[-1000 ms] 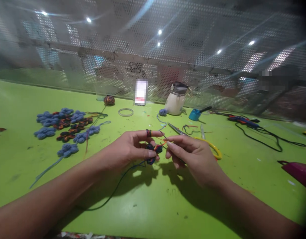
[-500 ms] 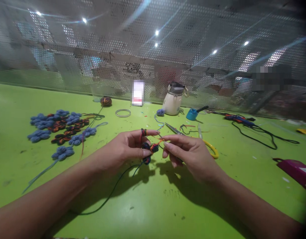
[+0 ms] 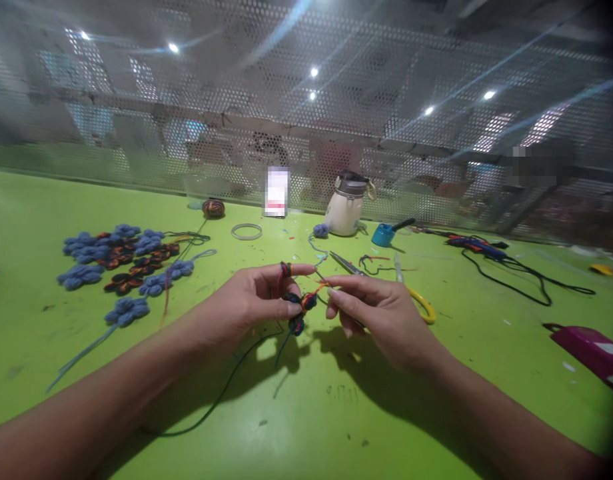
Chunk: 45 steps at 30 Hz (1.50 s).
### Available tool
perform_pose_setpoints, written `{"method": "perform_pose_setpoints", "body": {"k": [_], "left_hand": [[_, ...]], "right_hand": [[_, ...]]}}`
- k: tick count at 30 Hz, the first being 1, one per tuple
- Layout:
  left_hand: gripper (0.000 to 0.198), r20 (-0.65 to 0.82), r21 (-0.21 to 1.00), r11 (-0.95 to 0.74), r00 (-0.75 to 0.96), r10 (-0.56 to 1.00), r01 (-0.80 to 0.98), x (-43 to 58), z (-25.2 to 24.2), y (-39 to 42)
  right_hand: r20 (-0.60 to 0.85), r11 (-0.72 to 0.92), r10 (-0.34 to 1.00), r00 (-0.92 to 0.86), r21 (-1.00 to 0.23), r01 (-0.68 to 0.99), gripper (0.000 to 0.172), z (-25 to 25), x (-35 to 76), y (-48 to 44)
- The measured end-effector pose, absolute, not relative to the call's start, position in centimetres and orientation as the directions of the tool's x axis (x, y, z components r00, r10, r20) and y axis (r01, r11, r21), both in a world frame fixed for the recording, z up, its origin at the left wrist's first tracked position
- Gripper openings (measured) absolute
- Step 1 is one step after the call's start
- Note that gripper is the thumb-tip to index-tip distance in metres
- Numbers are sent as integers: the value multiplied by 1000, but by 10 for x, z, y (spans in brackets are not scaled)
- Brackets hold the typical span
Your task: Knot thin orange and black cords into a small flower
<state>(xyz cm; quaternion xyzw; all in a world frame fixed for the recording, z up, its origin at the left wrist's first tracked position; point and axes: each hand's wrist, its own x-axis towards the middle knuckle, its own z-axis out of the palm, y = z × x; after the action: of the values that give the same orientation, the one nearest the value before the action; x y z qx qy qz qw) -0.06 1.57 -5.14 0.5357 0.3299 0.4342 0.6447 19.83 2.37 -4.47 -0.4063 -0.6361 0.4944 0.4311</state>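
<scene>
My left hand pinches a small multicoloured crochet piece between thumb and fingers, with yarn wrapped round the forefinger. My right hand is closed on a thin crochet hook whose tip meets the piece. A dark yarn strand trails from the piece down across the green table toward me. Both hands hover just above the table's middle.
Finished blue and dark crochet flowers lie at the left. Yellow-handled scissors sit behind my right hand. Farther back are a yarn ball, a ring, a cream bottle, a blue cup, cables. A magenta object lies at right.
The crochet piece has been turned slightly in my left fingers and the hands have shifted a little left. The hanging yarn tail now dangles lower.
</scene>
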Motion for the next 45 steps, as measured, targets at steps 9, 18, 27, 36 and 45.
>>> {"method": "perform_pose_setpoints", "body": {"k": [9, 18, 27, 36, 45], "left_hand": [[52, 55, 985, 15, 396, 916, -170, 1, -48, 13], [53, 73, 989, -13, 405, 911, -149, 0, -51, 16], [49, 81, 988, -21, 402, 912, -151, 0, -49, 15], [51, 66, 988, -5, 397, 916, -153, 0, -48, 15], [58, 54, 991, 5, 429, 902, -134, 1, -46, 16]], "right_hand": [[77, 95, 954, -290, -994, 49, 26, -47, 198, 22], [103, 124, 934, -343, -992, 38, 28, -45, 198, 21], [159, 192, 926, -342, -979, 67, 24, -46, 200, 20], [168, 220, 913, -373, -970, 100, 26, -48, 201, 22], [136, 199, 909, -394, -972, 122, 28, -47, 200, 23]]}}
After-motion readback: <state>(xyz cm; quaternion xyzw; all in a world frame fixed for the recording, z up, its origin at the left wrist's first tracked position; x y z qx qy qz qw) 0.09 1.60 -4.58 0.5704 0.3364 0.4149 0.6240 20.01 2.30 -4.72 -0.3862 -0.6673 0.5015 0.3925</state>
